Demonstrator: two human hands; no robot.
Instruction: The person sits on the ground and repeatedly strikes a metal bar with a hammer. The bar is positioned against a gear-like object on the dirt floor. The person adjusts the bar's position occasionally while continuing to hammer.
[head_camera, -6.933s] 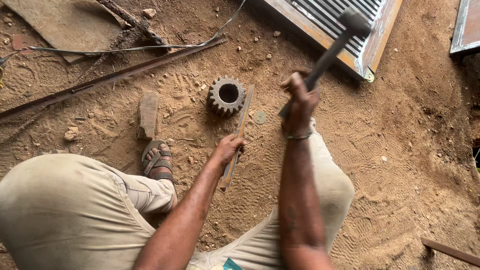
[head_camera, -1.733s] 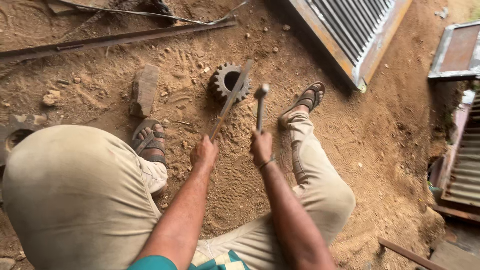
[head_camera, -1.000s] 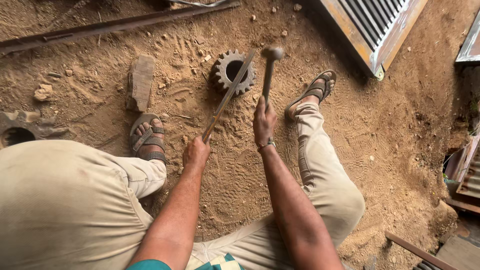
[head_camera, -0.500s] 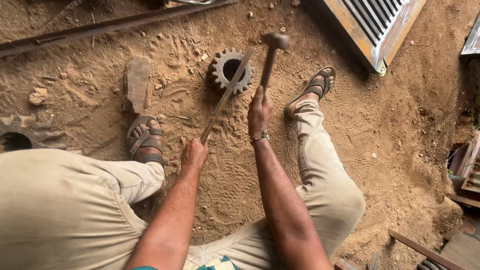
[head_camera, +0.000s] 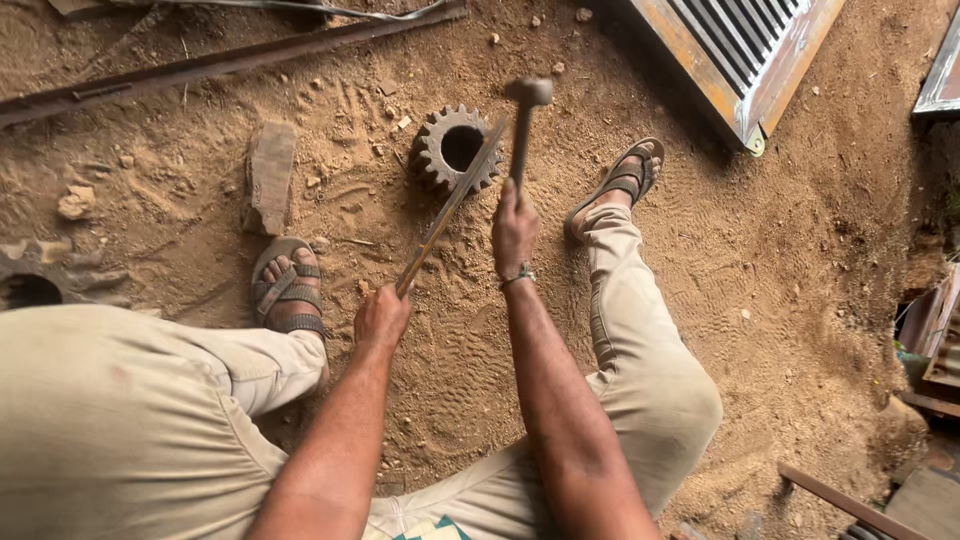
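Observation:
A rusty toothed gear (head_camera: 457, 148) with a round centre hole lies on the sandy ground between my feet. My left hand (head_camera: 382, 315) grips the near end of a long flat metal strip (head_camera: 450, 204), whose far end rests across the gear's rim. My right hand (head_camera: 514, 230) holds a hammer (head_camera: 523, 125) by its handle, with the head raised just right of and above the gear. I sit with both knees bent, sandalled feet on either side.
A flat stone (head_camera: 268, 175) lies left of the gear. A long metal bar (head_camera: 220, 65) runs across the top. A slatted metal frame (head_camera: 745, 60) sits at upper right, more metal pieces (head_camera: 935, 350) at the right edge.
The hammer has lifted from beside the strip to above the gear. The strip stays on the gear in my left hand.

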